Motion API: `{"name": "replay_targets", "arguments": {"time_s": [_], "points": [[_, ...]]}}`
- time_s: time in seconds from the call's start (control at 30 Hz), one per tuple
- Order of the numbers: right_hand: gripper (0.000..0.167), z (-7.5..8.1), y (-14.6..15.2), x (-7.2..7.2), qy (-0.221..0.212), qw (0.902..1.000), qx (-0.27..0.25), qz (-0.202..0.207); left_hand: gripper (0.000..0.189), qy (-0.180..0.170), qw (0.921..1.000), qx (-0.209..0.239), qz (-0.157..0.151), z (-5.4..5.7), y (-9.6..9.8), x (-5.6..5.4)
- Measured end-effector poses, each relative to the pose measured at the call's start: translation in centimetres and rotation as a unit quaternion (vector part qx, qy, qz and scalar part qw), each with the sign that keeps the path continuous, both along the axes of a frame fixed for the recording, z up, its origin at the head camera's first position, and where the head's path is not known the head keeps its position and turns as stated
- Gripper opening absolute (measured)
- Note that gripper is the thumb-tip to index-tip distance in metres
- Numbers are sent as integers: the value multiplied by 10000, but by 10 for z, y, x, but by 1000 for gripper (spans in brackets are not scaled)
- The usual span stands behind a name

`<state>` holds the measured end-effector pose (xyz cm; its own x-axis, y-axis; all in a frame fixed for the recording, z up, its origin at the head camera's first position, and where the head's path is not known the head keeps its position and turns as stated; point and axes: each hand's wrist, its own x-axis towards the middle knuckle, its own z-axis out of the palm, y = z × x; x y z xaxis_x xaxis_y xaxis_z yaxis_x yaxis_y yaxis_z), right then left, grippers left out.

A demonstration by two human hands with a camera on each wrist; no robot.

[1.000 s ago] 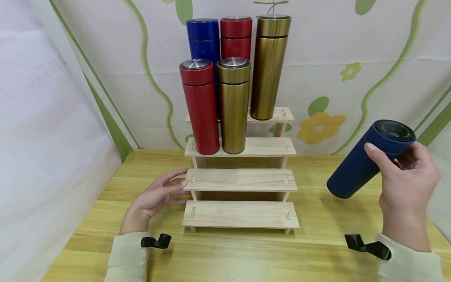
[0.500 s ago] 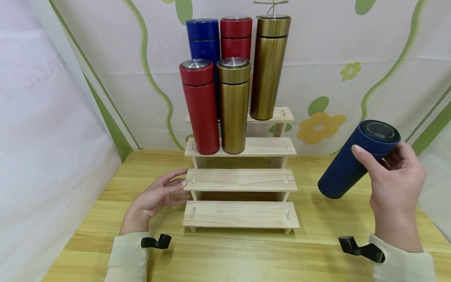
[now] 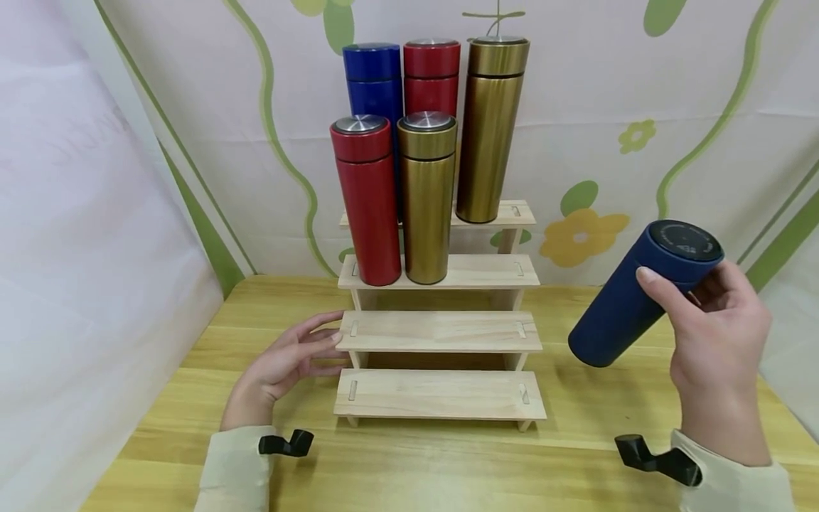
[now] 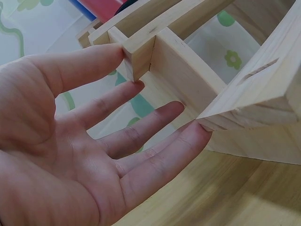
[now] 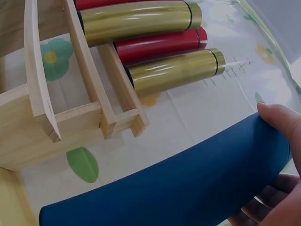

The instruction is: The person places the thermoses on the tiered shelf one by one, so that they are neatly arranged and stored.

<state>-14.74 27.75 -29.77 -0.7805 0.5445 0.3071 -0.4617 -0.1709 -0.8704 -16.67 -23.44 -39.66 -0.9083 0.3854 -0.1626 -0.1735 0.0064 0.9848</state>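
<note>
A dark blue thermos (image 3: 617,313) with a black lid top is held tilted above the table's right side. My right hand (image 3: 719,348) grips it near the lid, thumb in front and fingers behind; the right wrist view shows the thermos (image 5: 178,174) stretched across the frame's lower part. At the left of a stepped wooden stand (image 3: 438,331) is my left hand (image 3: 284,363). Its thumb and fingertips touch the stand's side with fingers extended, as the left wrist view shows of the hand (image 4: 89,136). The lower two steps bear nothing.
A red thermos (image 3: 371,220) and a gold thermos (image 3: 427,213) stand on the second step from the top. On the top step are a blue thermos (image 3: 374,85), another red one (image 3: 431,78) and a taller-looking gold one (image 3: 493,135). Patterned cloth (image 3: 704,163) hangs behind.
My right hand has carried the dark blue thermos leftward, closer to the stand. The left hand stays at the stand's side. The head view has shifted slightly.
</note>
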Motion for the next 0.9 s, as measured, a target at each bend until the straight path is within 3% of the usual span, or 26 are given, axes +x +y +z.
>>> {"name": "replay_targets", "arguments": {"time_s": [0.4, 0.9], "points": [[61, 17, -9, 0, 30, 9999, 42, 161, 67, -26, 10000, -20, 22, -1, 0, 1], [59, 49, -24, -3, 574, 9966, 376, 453, 68, -36, 9999, -12, 105, -1, 1, 2]]}}
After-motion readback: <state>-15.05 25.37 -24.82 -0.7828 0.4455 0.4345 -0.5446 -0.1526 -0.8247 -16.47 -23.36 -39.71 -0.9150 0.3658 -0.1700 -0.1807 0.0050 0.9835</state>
